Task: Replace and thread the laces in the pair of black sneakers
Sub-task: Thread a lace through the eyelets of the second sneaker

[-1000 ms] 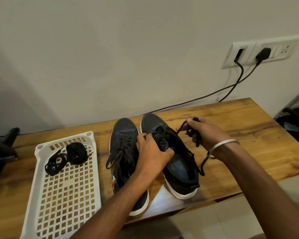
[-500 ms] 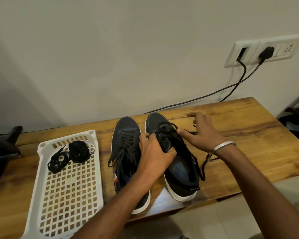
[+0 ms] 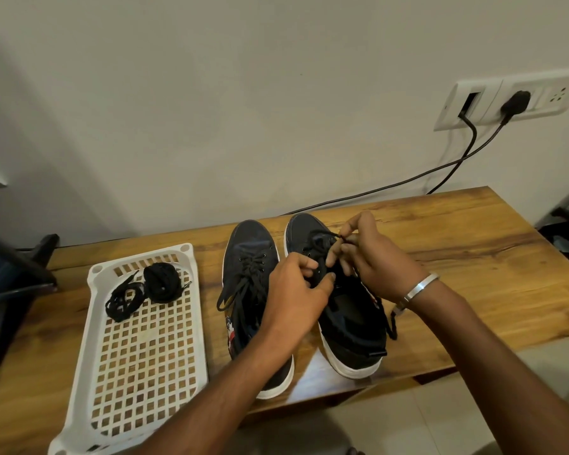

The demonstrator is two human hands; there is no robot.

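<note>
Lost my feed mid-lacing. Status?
Left hand gripping right sneaker at the eyelets. Right hand pinching its lace near the toe. Nothing in the way.

Wooden counter (image 3: 473,257), against a pale wall. White switch-and-socket plate (image 3: 506,103) on the wall at upper right, with a black plug (image 3: 514,101) in it; two black cables (image 3: 440,172) trailing down behind the counter. Dark stand (image 3: 10,284) at far left.
</note>
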